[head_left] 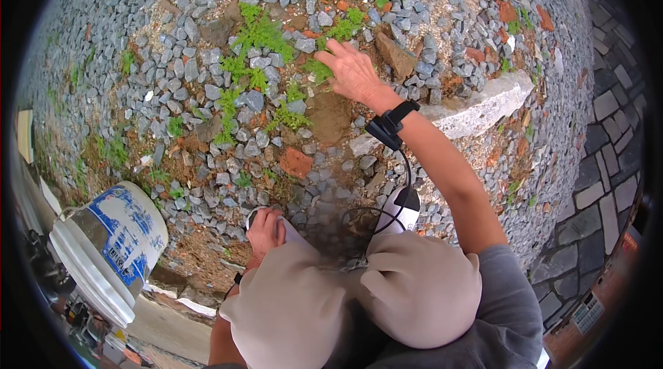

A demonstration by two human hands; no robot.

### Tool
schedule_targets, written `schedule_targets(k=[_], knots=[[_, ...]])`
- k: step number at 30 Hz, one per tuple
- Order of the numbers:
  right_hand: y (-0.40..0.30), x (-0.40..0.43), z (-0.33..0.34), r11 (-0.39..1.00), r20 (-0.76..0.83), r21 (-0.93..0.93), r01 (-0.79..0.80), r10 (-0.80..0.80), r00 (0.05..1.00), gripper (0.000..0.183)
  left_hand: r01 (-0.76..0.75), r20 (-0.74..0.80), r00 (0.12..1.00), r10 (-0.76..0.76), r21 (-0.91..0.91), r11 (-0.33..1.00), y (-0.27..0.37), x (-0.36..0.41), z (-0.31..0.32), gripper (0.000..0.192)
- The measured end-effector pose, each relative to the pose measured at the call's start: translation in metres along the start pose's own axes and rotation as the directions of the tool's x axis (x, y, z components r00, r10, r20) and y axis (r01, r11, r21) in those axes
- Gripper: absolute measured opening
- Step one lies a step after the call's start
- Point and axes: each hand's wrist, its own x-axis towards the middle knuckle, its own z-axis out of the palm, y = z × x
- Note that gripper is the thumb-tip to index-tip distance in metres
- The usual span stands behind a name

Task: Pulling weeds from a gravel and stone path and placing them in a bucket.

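Note:
My right hand point(351, 69) reaches out to a low, feathery green weed point(318, 69) among grey gravel, its fingers bent at the leaves; whether they grip a stem cannot be told. A black strap with a small device point(391, 125) and a cable circles the right wrist. My left hand point(265, 230) rests by the left shoe point(290, 231), below a piece of red brick point(296, 162); what its fingers touch is partly hidden. More feathery weeds point(263, 37) grow above and to the left of the right hand.
A white and blue plastic bucket point(127, 234) lies tilted at lower left. A long pale stone block point(481, 107) sits right of the right forearm, with a brown rock point(396, 55) above it. Dark stone paving point(590, 229) borders the gravel at far right.

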Motion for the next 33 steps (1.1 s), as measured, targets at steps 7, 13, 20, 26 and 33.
schedule_targets(k=[7, 13, 20, 26, 33], knots=[[0.005, 0.003, -0.005, 0.999, 0.147, -0.048, 0.021, -0.014, 0.989, 0.033, -0.017, -0.008, 1.000, 0.017, -0.006, 1.000, -0.009, -0.005, 0.004, 0.020], [0.005, 0.009, 0.003, 0.992, 0.136, -0.088, 0.094, -0.081, 0.987, 0.021, -0.006, -0.010, 1.000, 0.006, -0.009, 1.000, -0.009, -0.006, 0.005, 0.019], [0.001, 0.008, 0.002, 0.976, 0.093, -0.201, -0.086, 0.107, 0.990, 0.007, -0.007, -0.013, 1.000, 0.007, 0.000, 1.000, -0.006, -0.004, 0.002, 0.018], [-0.019, 0.019, -0.005, 0.940, 0.153, -0.315, -0.133, 0.189, 0.970, 0.008, -0.014, -0.027, 1.000, 0.014, -0.011, 1.000, -0.008, -0.006, 0.003, 0.018], [-0.014, 0.023, 0.005, 0.925, 0.183, -0.365, -0.102, 0.179, 0.967, 0.009, -0.012, -0.043, 0.999, 0.011, -0.012, 1.000, -0.008, -0.006, 0.004, 0.020]])
